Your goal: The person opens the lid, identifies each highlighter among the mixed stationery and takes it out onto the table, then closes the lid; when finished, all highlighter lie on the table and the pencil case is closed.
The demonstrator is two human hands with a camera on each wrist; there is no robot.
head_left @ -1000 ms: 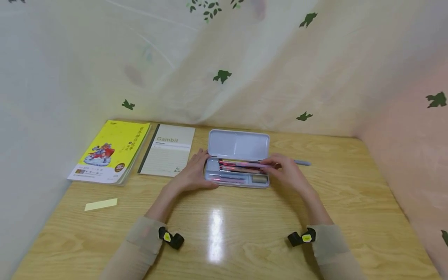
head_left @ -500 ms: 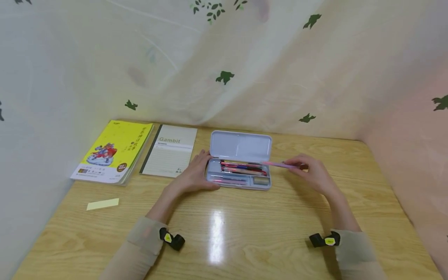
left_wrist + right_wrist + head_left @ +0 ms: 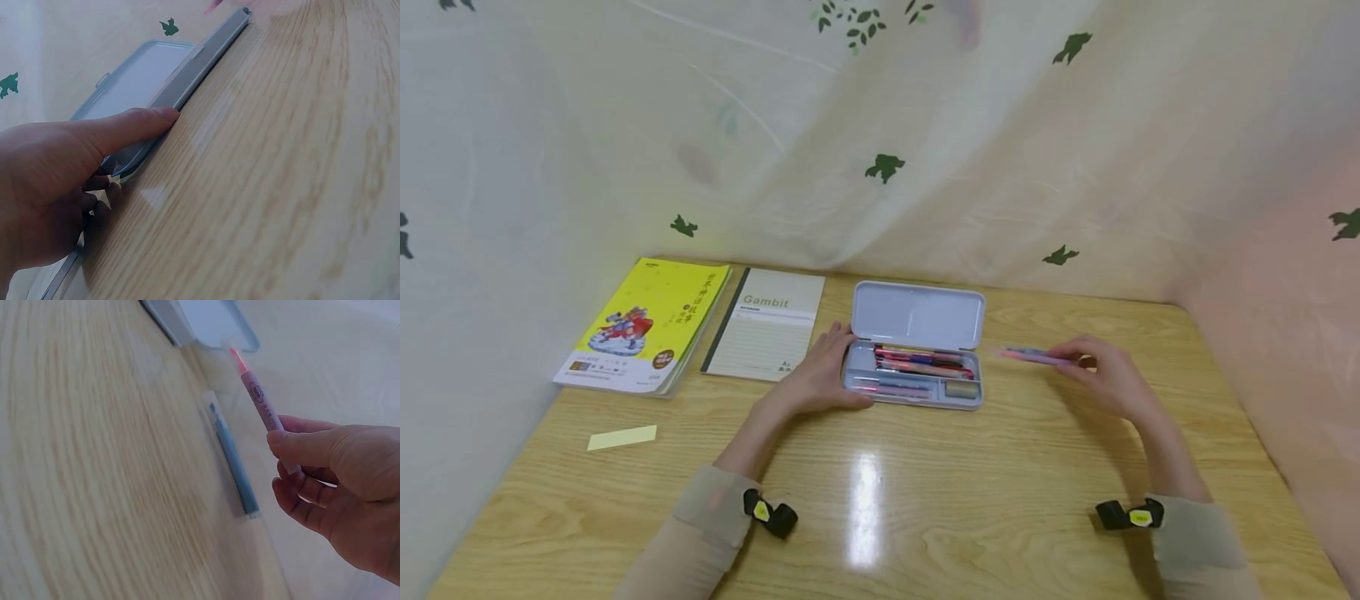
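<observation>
A pale blue pencil case (image 3: 917,315) lies with its lid raised, and several pens (image 3: 917,360) fill its long compartment. My left hand (image 3: 808,379) holds the case's left end, thumb along the front wall and fingers around the back. To the right of the case, my right hand (image 3: 1112,377) pinches a pink highlighter (image 3: 261,403) between thumb and fingers, its pink tip pointing toward the case. Below it in the right wrist view, a blue highlighter (image 3: 236,467) with a clear cap lies on the table; in the head view the pink one partly covers it.
A grey-lined notebook (image 3: 763,333) and a yellow book (image 3: 647,321) lie left of the case. A pale yellow paper strip (image 3: 622,437) is nearer on the wooden table (image 3: 955,500). A small khaki block (image 3: 961,389) sits in the case's front right compartment.
My right hand has drawn the pink highlighter out of the case and carried it rightward, to above the blue highlighter. My left hand has kept its hold on the case.
</observation>
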